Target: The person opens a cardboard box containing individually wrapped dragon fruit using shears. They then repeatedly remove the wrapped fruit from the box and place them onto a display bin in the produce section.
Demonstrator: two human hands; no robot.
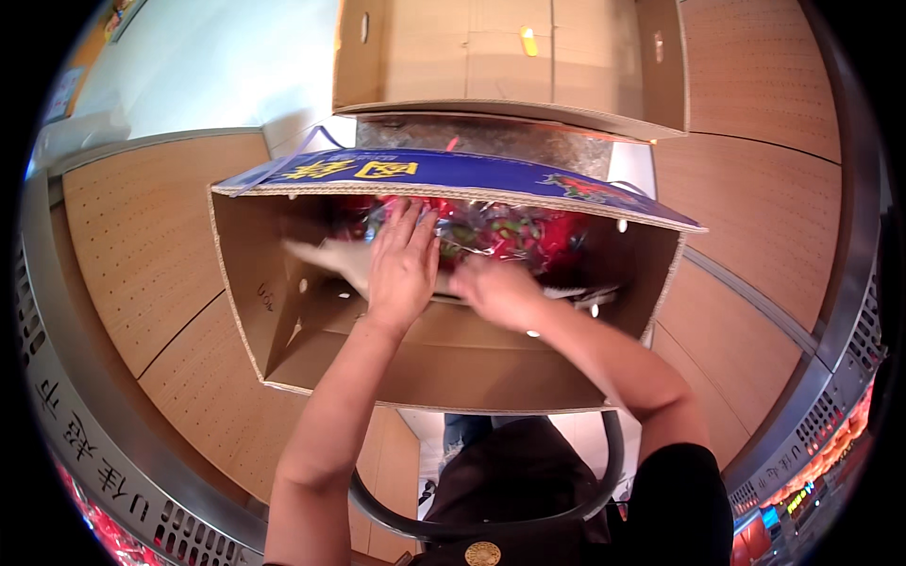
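A blue-and-brown cardboard box (453, 382) stands open before me, holding clear plastic packs with red and green contents (509, 230) along its far side. My left hand (403, 265) lies flat with its fingers over these packs. Beside it, my right hand (495, 286) is blurred and curled at a loose cardboard piece (347, 258) inside the box; whether it grips the piece is unclear. The box's lower inside shows bare cardboard below my hands.
Beyond the box is a second open cardboard box (509, 110) with a small yellow item (529, 41) inside. Wooden panels (163, 240) flank both sides, edged by metal rails (764, 301). A dark curved handle (488, 530) runs close to my body.
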